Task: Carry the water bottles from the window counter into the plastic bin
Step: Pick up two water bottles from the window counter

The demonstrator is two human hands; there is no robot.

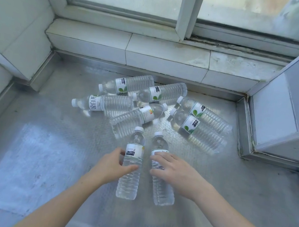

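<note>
Two hands on two bottles, left hand (112,163) fingers curled round one bottle (131,165), right hand (173,169) fingers curled over the other bottle (161,188), six more bottles (142,101) on the counter (44,146)

Arms: we see both cut off by the bottom edge.
Right bottle (161,184): label mostly under our right hand (173,169).
Labels: small print too fine to read.
Window (180,0): view outside blurred, top cropped.

Left hand (113,163) grips near-left bottle (130,170); right hand (173,171) grips near-right bottle (161,174) — six bottles (140,116) beyond on steel counter (42,156).
</note>
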